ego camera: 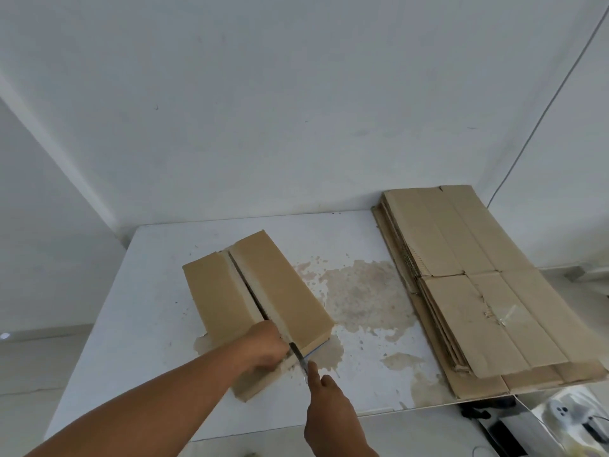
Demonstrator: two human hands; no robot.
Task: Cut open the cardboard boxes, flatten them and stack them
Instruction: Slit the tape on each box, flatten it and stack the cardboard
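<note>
We have the box [286,291] lying closed on the white table [148,308], its long side running away from us and slightly to the left. A dark slit runs along its top seam between the two flaps, from the far end to the near end.

Our left hand [267,346] sits on the box's near end, just left of the slit, with the fingers curled. We cannot tell whether they grip the flap's edge or only press down on it. Our right hand [329,410], just nearer than the box, grasps a knife [298,352] with the forefinger laid straight along its back. The blade meets the box at the near end of the slit.

Right of the box, brown stains [362,291] mark the tabletop. Beyond them, well right of the box, lies a stack [478,291] of flattened cardboard sheets, its far end by the wall [296,110] and its right side reaching past the table.

Behind the box the plain white wall rises, and far to the box's upper right a thin cable [543,110] slants down it. Near and far right of the box, below the table's edge, is a white socket [563,412].
</note>
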